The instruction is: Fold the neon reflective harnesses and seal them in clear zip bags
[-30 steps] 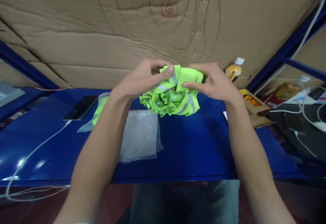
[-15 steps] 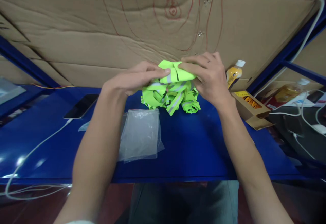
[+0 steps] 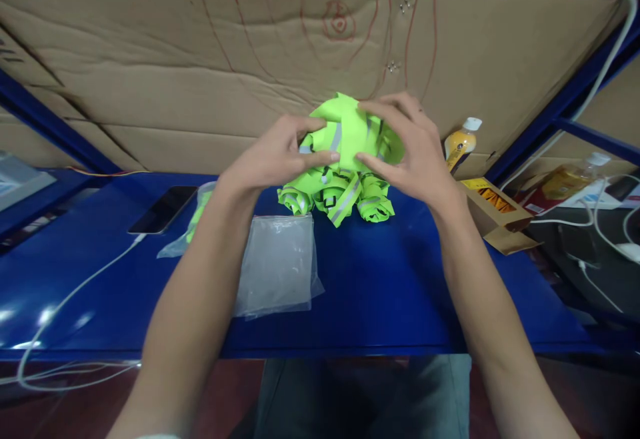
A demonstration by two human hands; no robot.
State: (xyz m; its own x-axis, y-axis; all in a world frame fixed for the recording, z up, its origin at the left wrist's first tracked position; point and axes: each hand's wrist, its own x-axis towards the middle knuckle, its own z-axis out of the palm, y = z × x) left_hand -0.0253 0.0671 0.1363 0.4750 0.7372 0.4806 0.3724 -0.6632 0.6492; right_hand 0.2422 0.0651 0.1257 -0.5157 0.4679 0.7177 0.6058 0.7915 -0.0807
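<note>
A heap of neon yellow-green reflective vests (image 3: 345, 192) with grey stripes and small black buckles lies at the back of the blue table, partly in rolled bundles. My left hand (image 3: 283, 152) grips the uppermost reflective vest (image 3: 353, 136) from the left, thumb in front and fingers behind. On the other side, my right hand (image 3: 410, 142) holds the same vest between thumb and curved fingers. The cloth stands up loosely between both hands. Clear plastic bags (image 3: 277, 262) lie flat in front of the heap.
Left of my forearm are a phone (image 3: 163, 209) on a white cable and a bag with green contents (image 3: 197, 216). To the right stand a yellow drink bottle (image 3: 460, 142) and an open small carton (image 3: 495, 206). A cardboard wall (image 3: 175, 92) rises behind the table.
The upper vest has gone from a flat folded strip to a looser, taller shape. My hands have spread their fingers around it, and the left forearm has shifted, uncovering the green-filled bag.
</note>
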